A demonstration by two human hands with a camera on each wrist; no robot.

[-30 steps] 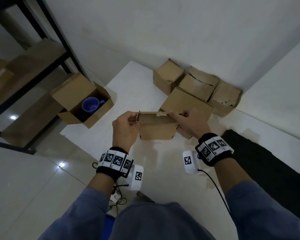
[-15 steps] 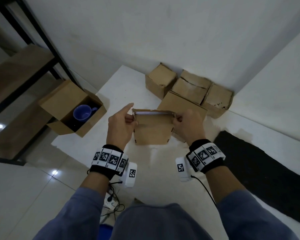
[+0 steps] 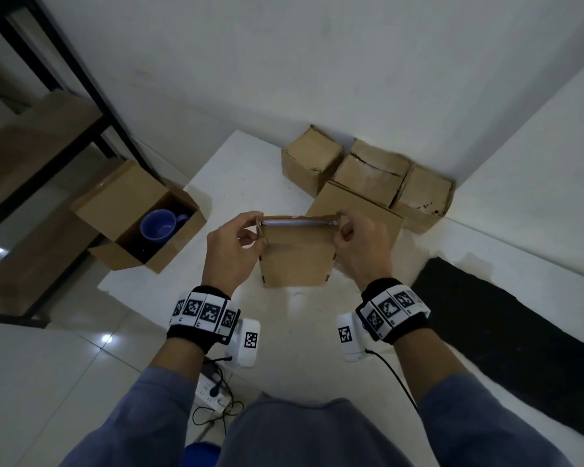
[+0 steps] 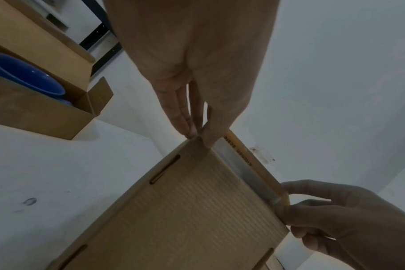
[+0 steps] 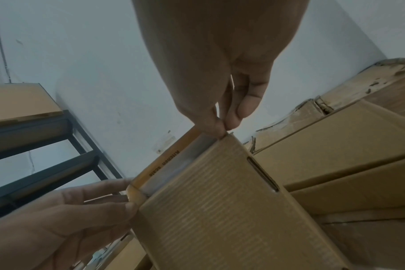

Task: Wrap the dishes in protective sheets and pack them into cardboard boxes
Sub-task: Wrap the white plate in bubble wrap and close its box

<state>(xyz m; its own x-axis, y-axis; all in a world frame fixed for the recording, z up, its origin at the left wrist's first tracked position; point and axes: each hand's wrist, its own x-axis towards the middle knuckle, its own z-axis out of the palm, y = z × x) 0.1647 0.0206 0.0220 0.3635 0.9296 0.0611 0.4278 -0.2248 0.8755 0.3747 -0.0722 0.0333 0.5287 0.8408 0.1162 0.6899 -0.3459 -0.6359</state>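
A small brown cardboard box (image 3: 297,254) stands on the white table (image 3: 236,170) in front of me. My left hand (image 3: 250,230) pinches its top left corner, and my right hand (image 3: 346,229) pinches its top right corner. A narrow gap along the top edge shows a pale strip inside. In the left wrist view the box (image 4: 192,210) shows ribbed cardboard with slots, and the fingertips (image 4: 197,135) pinch the corner. The right wrist view shows the box (image 5: 220,201) with the right fingertips (image 5: 220,127) on its corner. A blue mug (image 3: 159,225) lies in an open box (image 3: 115,210) at the left.
Several closed cardboard boxes (image 3: 368,176) are stacked in the far corner against the wall. A black metal shelf (image 3: 81,96) with flat cardboard stands at the left. A black mat (image 3: 506,332) lies at the right. A power strip with cables (image 3: 213,392) sits on the floor near my knees.
The box's top flap has come nearly closed. Both hands shifted from holding the flap to pinching the top corners; my left forefinger, raised half a second ago, is now curled in.
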